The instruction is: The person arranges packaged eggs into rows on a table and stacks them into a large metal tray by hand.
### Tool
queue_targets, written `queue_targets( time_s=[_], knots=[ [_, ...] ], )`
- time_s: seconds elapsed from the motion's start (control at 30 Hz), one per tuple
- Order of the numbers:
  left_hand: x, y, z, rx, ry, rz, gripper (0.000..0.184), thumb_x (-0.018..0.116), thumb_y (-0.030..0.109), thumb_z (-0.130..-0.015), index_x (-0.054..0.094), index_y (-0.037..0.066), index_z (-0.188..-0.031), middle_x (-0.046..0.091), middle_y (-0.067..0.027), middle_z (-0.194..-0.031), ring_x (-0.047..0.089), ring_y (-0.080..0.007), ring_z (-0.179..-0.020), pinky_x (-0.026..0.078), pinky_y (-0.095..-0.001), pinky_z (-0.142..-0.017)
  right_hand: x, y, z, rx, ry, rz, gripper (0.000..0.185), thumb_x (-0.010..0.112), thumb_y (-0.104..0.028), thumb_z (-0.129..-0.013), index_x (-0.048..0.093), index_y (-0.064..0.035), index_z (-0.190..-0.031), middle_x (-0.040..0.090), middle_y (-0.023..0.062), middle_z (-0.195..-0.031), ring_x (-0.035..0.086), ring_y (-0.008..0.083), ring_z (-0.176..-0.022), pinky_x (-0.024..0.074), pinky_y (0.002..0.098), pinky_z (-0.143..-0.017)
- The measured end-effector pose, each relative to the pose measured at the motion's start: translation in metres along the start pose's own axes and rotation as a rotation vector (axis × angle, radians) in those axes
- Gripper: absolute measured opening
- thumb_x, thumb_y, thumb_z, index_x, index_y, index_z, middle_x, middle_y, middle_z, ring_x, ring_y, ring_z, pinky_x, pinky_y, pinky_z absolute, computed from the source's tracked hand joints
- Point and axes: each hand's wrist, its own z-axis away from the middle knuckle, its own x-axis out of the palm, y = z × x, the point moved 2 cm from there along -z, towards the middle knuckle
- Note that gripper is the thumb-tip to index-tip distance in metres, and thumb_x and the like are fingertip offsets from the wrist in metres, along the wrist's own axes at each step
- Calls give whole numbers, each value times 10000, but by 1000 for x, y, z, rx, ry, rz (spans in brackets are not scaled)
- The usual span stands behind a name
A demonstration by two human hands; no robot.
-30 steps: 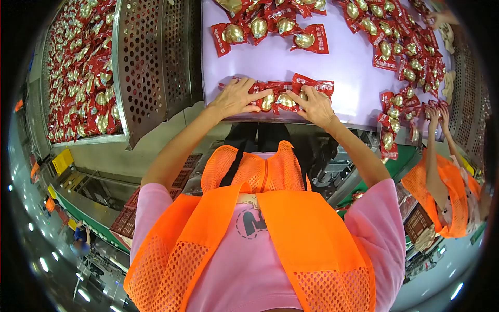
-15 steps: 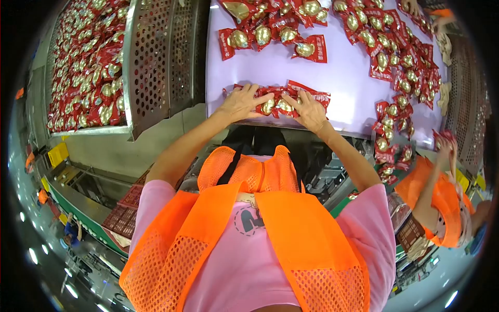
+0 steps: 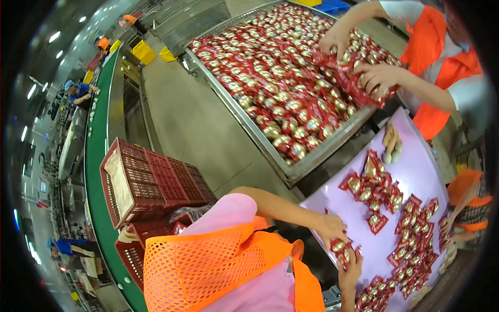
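My left hand and my right hand close from both ends on a short row of red-and-gold packets at the near edge of the lilac tabletop. Each packet has red film around a shiny gold, egg-shaped middle. Fingers cover part of the row, so the exact number is hidden. Beyond my hands lies a loose cluster of the same packets, and a larger pile spreads to the right.
A metal bin full of packets stands beyond the table, where a co-worker's hands hold several packets over it. Another person's hand is at the table's right. Maroon crates stand beside a green conveyor. Gloves lie on the table.
My view has swung left, bringing the bin, crates and conveyor into sight. Both hands stay on the row of packets at the table edge, now gripping it from its ends.
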Motion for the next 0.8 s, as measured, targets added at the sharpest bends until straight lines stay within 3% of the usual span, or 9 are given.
queue_targets(
  time_s=[0.13,0.17,0.23,0.37,0.4,0.43,0.47,0.57,0.8],
  knots=[
    [-99,49,37,61,66,-18,745,816,536,-649,550,212,-1264,574,-207,-1028,619,-387,-879,497,-487,-720,-66,-123,-6,138,-36,48,670,783,-58,-724,546,-70,-1351,526,258,-1215,552,459,-1094,468,469,-937],
    [-124,55,53,93,107,-15,737,813,540,-651,549,212,-1255,570,-207,-1031,619,-388,-883,496,-489,-718,-68,-130,-9,-71,19,305,616,731,-280,-902,498,-138,-1453,469,261,-1433,621,414,-1086,529,464,-819],
    [-172,54,96,116,187,-37,721,807,549,-655,546,212,-1236,562,-207,-1037,619,-389,-893,495,-493,-713,-69,-170,-31,76,3,315,539,729,-281,-893,563,-140,-1386,516,304,-1337,621,431,-1009,528,456,-807],
    [-272,32,202,-8,236,-178,701,762,610,-690,544,233,-1240,557,-189,-1056,619,-378,-923,499,-493,-700,-69,-343,-116,232,-28,334,526,735,-262,-887,577,-147,-1375,506,262,-1388,589,414,-1130,523,451,-847],
    [-297,26,233,-66,244,-177,719,757,627,-685,541,228,-1243,556,-185,-1055,620,-376,-920,504,-490,-696,-56,-353,-144,-273,119,360,631,773,-294,-852,542,-162,-1424,455,186,-1483,531,377,-1284,517,413,-932],
    [-317,20,261,-106,247,-159,738,752,645,-679,537,224,-1246,555,-182,-1053,620,-374,-916,508,-486,-693,-38,-356,-165,-380,237,254,697,776,-37,-723,532,-85,-1374,520,247,-1213,539,467,-1105,452,477,-956],
    [-337,12,289,-158,233,-179,744,752,633,-689,529,222,-1267,558,-179,-1049,622,-374,-921,516,-481,-692,-34,-377,-187,-243,81,232,711,777,-39,-730,522,-101,-1390,520,234,-1230,523,468,-1135,439,481,-978],
    [-395,-12,375,-318,255,-227,717,748,572,-740,514,221,-1319,569,-170,-1035,631,-368,-940,534,-467,-704,0,-444,-268,-352,30,202,722,834,-164,-718,541,-129,-1377,527,218,-1278,568,426,-1099,494,466,-898],
    [-502,-133,554,-543,287,-428,751,745,566,-756,509,265,-1402,600,-165,-1094,650,-365,-907,542,-452,-718,118,-570,-464,-582,-35,74,622,782,-324,-816,548,-192,-1378,545,163,-1040,610,355,-920,518,433,-769]
  ],
)
